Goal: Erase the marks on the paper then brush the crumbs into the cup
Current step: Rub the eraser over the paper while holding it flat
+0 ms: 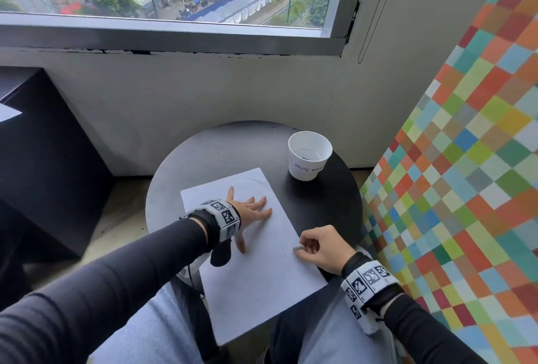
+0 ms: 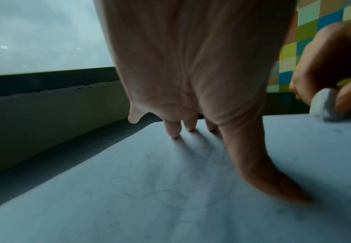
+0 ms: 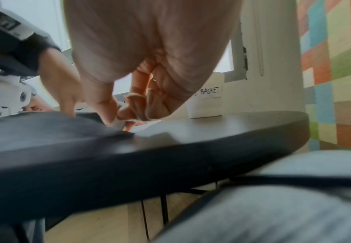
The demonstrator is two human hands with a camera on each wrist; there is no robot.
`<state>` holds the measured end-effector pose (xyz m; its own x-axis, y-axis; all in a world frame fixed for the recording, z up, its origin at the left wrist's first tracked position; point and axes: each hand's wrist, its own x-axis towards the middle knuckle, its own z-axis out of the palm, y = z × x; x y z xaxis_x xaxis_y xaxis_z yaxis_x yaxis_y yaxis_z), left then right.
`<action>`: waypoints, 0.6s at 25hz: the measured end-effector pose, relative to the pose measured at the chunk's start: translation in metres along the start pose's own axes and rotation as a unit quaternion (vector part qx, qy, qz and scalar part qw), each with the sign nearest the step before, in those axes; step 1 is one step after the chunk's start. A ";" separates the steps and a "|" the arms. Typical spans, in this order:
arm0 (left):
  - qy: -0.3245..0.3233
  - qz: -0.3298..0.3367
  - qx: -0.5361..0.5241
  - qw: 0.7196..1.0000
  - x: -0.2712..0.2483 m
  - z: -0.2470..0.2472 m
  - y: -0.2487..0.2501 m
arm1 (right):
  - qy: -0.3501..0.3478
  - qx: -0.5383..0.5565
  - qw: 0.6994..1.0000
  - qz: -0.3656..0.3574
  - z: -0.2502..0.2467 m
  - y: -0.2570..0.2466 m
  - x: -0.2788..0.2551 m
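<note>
On table (image 1: 203,160), right hand (image 1: 323,247) pinches eraser (image 1: 297,248) against paper (image 1: 262,276); left hand (image 1: 247,209) flat.

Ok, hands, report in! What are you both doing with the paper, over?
Left hand flat, pinning the paper. Right hand pinching the eraser at the paper's right edge. Cup stands apart, nothing blocking it.
</note>
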<state>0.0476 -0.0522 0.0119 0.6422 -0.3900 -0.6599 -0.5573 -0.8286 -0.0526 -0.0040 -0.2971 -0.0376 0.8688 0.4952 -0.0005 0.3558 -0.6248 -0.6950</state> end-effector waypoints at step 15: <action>0.079 -0.013 -0.079 0.994 -0.002 0.028 0.034 | -0.035 0.037 0.996 -0.075 0.020 -0.024 0.005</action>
<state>0.0127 -0.0688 -0.0093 0.7368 -0.4162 -0.5329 -0.4585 -0.8868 0.0587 -0.0146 -0.2679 -0.0352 0.7808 0.6220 0.0590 0.4511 -0.4960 -0.7419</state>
